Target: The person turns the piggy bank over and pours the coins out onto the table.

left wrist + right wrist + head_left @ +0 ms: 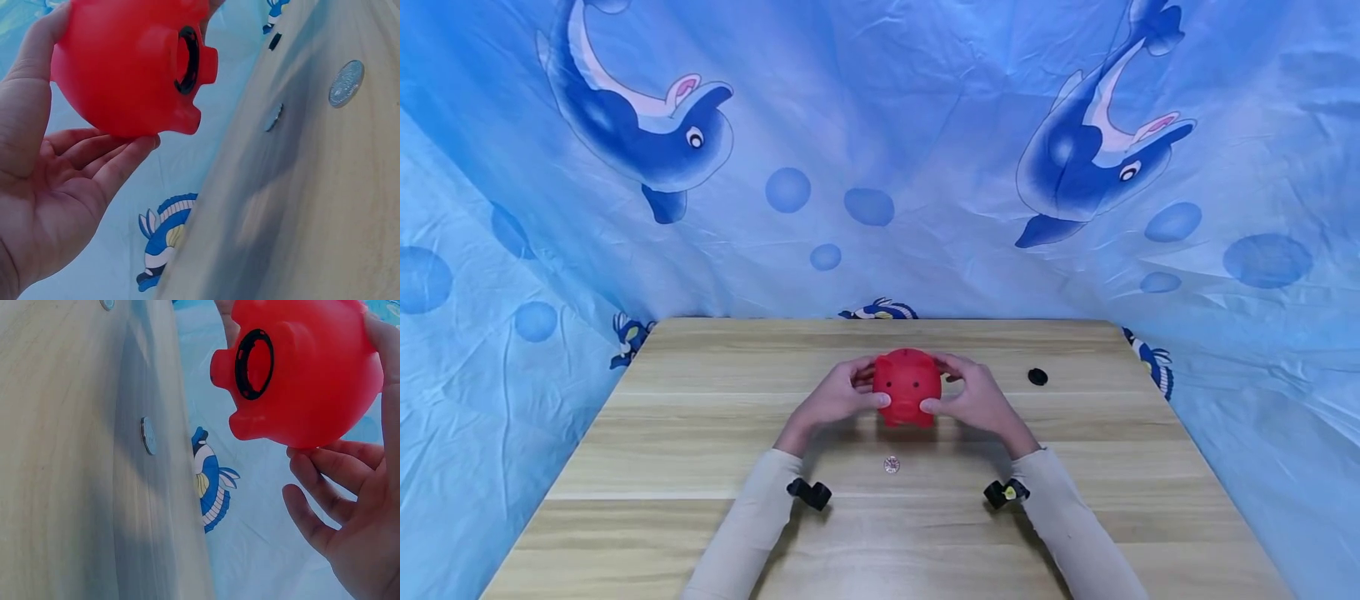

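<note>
A red piggy bank [907, 383] is held up off the table between both hands, its face toward the head camera. My left hand [835, 396] grips one side, thumb in front and fingers behind. On the other side my right hand [977, 402] grips it the same way. Underneath, an open round hole with a black rim [254, 364] shows in the right wrist view. One silver coin [891, 464] lies on the table nearer the person. A second coin [274, 117] shows in the left wrist view; the head view hides it.
A small black round cap [1037, 377] lies on the wooden table [700, 467] at the back right. Behind and beside the table hangs a blue curtain [880, 125] with dolphins. Each forearm wears a black wrist camera [809, 493].
</note>
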Motion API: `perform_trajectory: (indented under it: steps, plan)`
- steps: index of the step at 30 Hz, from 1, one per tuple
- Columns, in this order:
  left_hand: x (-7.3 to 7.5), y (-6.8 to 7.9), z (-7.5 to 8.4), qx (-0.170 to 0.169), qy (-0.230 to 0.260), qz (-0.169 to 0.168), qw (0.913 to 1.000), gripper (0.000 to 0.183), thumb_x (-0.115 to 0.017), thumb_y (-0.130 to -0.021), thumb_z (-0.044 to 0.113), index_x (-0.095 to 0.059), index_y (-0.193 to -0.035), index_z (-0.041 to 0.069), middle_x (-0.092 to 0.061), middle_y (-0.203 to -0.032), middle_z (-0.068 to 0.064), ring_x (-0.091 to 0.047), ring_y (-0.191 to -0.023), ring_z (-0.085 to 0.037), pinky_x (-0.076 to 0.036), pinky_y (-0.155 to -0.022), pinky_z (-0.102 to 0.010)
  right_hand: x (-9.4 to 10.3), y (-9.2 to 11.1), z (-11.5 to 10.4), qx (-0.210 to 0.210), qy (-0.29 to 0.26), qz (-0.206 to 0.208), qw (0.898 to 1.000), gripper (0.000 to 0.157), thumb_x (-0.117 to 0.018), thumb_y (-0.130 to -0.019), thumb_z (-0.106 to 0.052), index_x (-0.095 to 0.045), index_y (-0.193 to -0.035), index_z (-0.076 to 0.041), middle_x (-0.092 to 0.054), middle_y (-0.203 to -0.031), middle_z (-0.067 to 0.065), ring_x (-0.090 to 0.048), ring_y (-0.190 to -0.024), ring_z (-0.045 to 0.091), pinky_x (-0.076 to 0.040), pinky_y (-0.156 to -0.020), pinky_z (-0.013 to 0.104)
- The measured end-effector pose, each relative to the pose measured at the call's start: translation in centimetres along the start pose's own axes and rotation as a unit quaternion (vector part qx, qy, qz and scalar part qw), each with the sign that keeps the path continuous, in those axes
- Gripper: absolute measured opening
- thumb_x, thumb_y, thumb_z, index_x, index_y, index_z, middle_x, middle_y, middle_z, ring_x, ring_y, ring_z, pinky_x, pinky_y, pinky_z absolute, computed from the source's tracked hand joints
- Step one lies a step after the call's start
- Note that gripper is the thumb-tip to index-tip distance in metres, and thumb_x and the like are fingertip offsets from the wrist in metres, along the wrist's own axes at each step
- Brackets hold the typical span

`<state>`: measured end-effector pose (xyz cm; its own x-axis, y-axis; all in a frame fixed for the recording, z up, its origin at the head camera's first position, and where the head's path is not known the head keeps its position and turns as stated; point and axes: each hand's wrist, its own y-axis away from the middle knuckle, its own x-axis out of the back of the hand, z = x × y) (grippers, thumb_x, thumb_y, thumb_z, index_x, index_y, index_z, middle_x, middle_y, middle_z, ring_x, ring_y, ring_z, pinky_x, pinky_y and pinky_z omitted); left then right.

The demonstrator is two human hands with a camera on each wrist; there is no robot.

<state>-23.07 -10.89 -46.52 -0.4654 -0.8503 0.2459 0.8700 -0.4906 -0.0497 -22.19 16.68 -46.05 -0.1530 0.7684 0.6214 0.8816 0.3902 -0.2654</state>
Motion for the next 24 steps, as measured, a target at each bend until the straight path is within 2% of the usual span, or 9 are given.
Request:
perform_trajectory:
  steps: [7,16,19,24]
  plan:
    - [0.0,0.3,0.7,0.015,-0.048,0.018,0.9986,0.086,-0.088,-0.081,0.028,-0.046,-0.152,0.005,-0.056,-0.146,-0.011,-0.06,-0.129,-0.032,-0.055,-0.102,-0.044,0.3,0.1,0.1,-0.004,0.006,-0.031,0.999,0.086,-0.087,-0.076,-0.046,-0.052,-0.149,-0.017,-0.063,-0.136,0.003,-0.06,-0.113,0.028,-0.059,-0.087,0.05]
    - [0.1,0.5,1.2,-0.026,-0.096,0.01,0.995,0.095,-0.093,-0.073,0.038,-0.047,-0.153,0.014,-0.056,-0.148,-0.004,-0.058,-0.131,-0.029,-0.05,-0.105,-0.054,0.3,0.3,0.0,0.005,0.022,-0.052,0.998,0.097,-0.09,-0.07,-0.05,-0.048,-0.152,-0.02,-0.057,-0.141,0.001,-0.057,-0.117,0.027,-0.06,-0.085,0.052]
    - [0.1,0.4,1.0,-0.038,-0.096,0.006,0.9946,0.097,-0.093,-0.073,0.036,-0.045,-0.155,0.012,-0.054,-0.15,-0.004,-0.057,-0.132,-0.03,-0.047,-0.108,-0.056,0.3,0.3,-0.1,0.008,0.033,-0.045,0.998,0.099,-0.09,-0.068,-0.051,-0.048,-0.152,-0.019,-0.057,-0.142,0.003,-0.058,-0.118,0.031,-0.06,-0.085,0.052]
    - [0.1,0.3,0.9,-0.053,-0.087,0.004,0.9948,0.094,-0.093,-0.074,0.034,-0.046,-0.154,0.014,-0.055,-0.149,-0.003,-0.058,-0.132,-0.028,-0.048,-0.107,-0.055,0.5,0.4,-0.3,0.007,0.049,-0.035,0.998,0.102,-0.09,-0.067,-0.053,-0.047,-0.153,-0.021,-0.057,-0.142,0.004,-0.059,-0.118,0.035,-0.06,-0.083,0.053]
